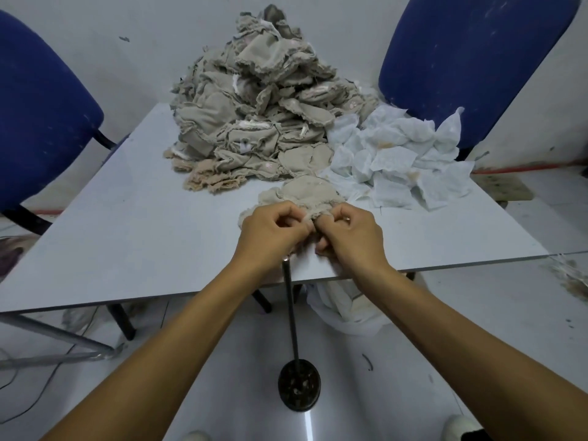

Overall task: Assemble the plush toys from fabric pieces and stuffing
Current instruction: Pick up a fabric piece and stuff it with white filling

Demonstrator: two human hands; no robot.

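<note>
The flat beige frayed-edge fabric piece (305, 194) is lying on the grey tabletop (127, 224), just before the large heap of beige fabric pieces (254, 103). Both hands, left (270, 233) and right (350, 233), are pinching its near edge, apparently opening it. Next, stuffing from the white pouches (397, 160) beside the heap likely needs inserting.

I sit at a gray table (127, 224) with two blue chairs (41, 106) by a white wall (143, 36), on a shiny white floor (413, 361)
</note>
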